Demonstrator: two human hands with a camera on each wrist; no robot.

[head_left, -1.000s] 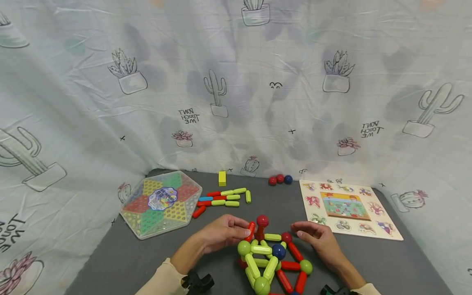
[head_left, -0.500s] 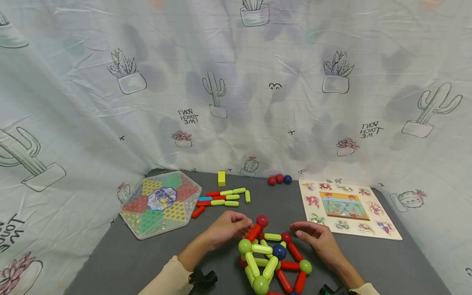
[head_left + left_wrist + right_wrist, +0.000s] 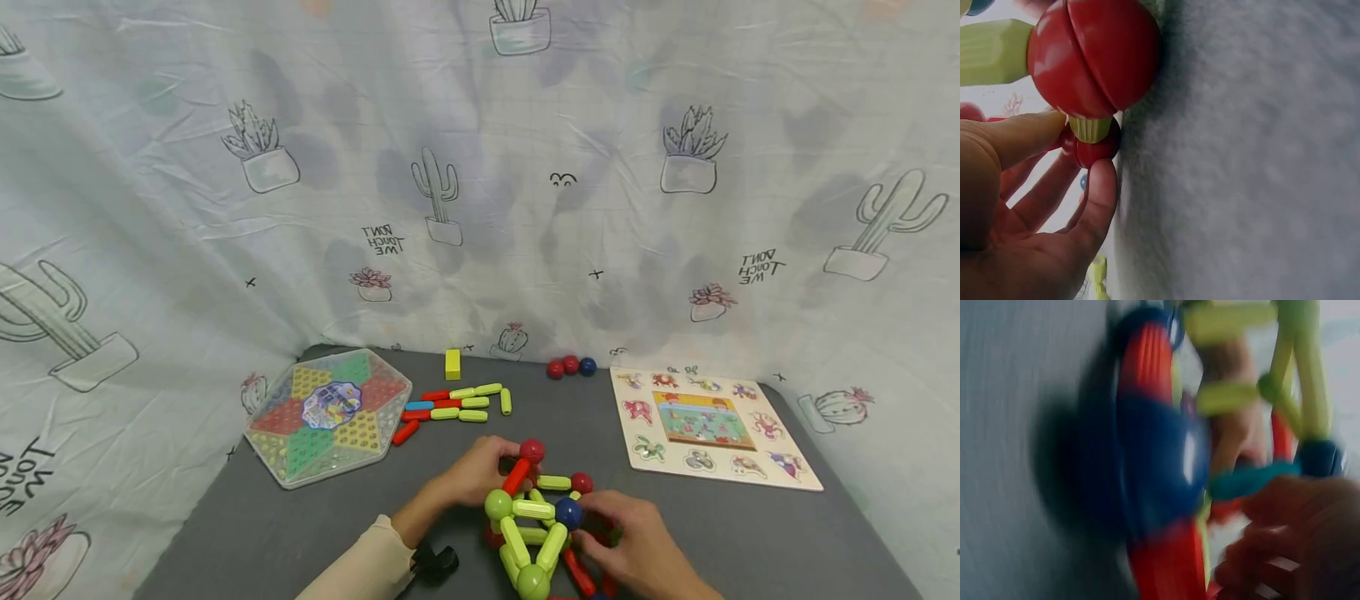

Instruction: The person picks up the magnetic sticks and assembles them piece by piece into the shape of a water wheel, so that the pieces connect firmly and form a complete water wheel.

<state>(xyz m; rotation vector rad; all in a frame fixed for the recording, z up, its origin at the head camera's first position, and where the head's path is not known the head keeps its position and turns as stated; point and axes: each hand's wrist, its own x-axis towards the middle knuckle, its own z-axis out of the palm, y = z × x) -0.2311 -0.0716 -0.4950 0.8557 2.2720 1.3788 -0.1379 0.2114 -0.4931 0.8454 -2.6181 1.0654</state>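
A ball-and-rod building toy (image 3: 533,510) of green, red and blue pieces stands at the table's near middle. On its left side a red rod (image 3: 517,477) slants from a green ball (image 3: 498,506) up to the top red ball (image 3: 532,451). My left hand (image 3: 476,473) reaches behind this rod; in the left wrist view its thumb and fingertip pinch a low red ball (image 3: 1099,152) close to the table. On the right, my right hand (image 3: 633,533) curls in beside the dark blue ball (image 3: 568,512). Blurred in the right wrist view, its fingers grip a light-blue rod (image 3: 1250,480).
Loose rods (image 3: 445,413) lie behind at left, with a yellow block (image 3: 452,364) beyond. A hexagonal board-game box (image 3: 330,408) is at the left, a picture puzzle board (image 3: 712,427) at the right. Red and blue balls (image 3: 571,365) sit near the patterned curtain (image 3: 480,208).
My left hand has let go of the red rod, which now leans onto the top red ball, and moved right to the low red ball. My right hand has come left onto the toy.
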